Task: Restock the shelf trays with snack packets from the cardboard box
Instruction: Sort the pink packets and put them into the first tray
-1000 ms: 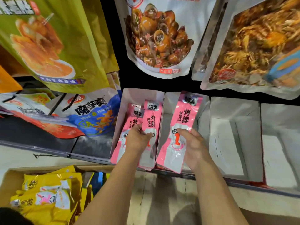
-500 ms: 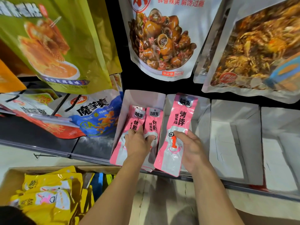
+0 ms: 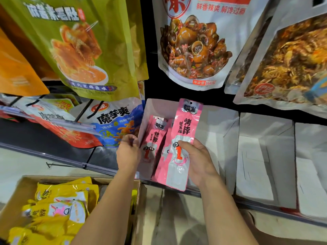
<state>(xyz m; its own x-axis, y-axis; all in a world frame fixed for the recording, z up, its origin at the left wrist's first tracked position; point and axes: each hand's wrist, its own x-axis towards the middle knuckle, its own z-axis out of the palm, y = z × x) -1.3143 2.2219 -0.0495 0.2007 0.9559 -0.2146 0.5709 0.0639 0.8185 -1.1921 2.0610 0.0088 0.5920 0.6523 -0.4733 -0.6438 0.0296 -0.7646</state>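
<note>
Right hand (image 3: pixel 200 161), pinching a pink packet (image 3: pixel 185 124), has swung it over the part-filled tray (image 3: pixel 159 106) — left hand (image 3: pixel 128 152), fingers (image 3: pixel 131 138) curled, perhaps steadies its wall.

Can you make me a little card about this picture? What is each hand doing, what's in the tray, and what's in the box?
Right hand: fingers hold a pink snack packet upright in front of the tray
Left hand: at the left wall of the white tray; grip unclear
In the tray: two pink packets, side by side
Cardboard box: lower left, holds yellow packets
Hanging above: big snack bags
</note>
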